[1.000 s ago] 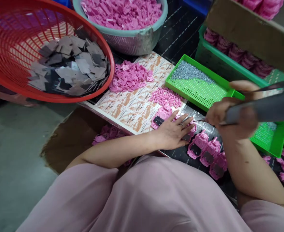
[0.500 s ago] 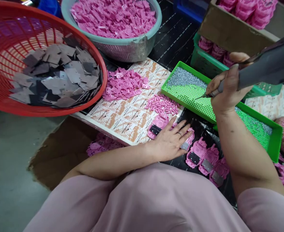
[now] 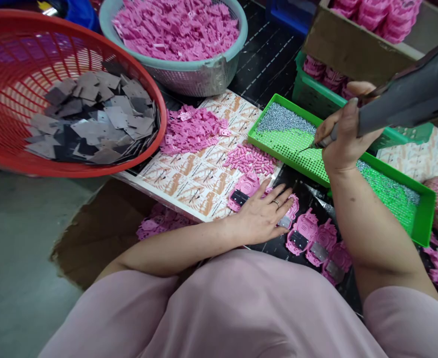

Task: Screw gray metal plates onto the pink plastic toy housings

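Note:
My left hand [image 3: 265, 216] lies flat, fingers spread, over pink plastic housings in a row, partly covering some of them. One pink housing [image 3: 249, 185] with a dark plate shows just left of it. To its right lie more housings, one with a black plate [image 3: 299, 240] and others with grey metal plates [image 3: 319, 251]. My right hand [image 3: 347, 136] is wrapped round a grey electric screwdriver [image 3: 401, 107]. The thin bit points down-left over the perforated part of a green tray [image 3: 289, 160] that holds small silvery screws [image 3: 284, 119]. Whether the bit touches the tray I cannot tell.
A red basket [image 3: 129, 166] of metal plates stands at left, a teal basket [image 3: 200, 74] of pink parts behind. Pink pieces [image 3: 194, 128] and small pink pegs [image 3: 251, 160] lie on the patterned board. A second screw tray [image 3: 423, 219], cardboard box [image 3: 356, 44] and green crate [image 3: 315, 92] are at right.
The camera view has shifted slightly. My left hand stays on the housings, and my right hand holds the screwdriver over the tray in nearly the same place.

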A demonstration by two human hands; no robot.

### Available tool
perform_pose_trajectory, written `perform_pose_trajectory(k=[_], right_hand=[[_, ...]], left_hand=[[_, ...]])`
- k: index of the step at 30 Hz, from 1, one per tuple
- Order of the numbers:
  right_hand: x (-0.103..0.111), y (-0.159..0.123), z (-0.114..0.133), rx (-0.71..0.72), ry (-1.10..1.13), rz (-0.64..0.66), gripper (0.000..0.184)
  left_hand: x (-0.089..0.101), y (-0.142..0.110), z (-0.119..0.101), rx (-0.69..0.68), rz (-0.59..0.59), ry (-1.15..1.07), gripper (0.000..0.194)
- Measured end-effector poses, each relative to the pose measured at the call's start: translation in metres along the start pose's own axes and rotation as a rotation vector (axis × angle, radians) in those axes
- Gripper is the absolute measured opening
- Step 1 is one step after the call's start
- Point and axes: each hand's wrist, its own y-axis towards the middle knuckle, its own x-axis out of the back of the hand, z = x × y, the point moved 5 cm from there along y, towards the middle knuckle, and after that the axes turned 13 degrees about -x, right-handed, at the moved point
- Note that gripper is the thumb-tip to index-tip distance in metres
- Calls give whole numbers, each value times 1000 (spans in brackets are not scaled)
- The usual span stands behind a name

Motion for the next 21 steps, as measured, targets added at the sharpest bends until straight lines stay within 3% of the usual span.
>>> perform_pose_trajectory(k=[7,21], right_hand=[[0,2,-6,-7,-83,-55,42],[-1,-2,-5,1,-115,-28,40]], left_hand=[[-1,0,0,3,-9,-14,66],[1,-1,1,2,-7,-33,66]])
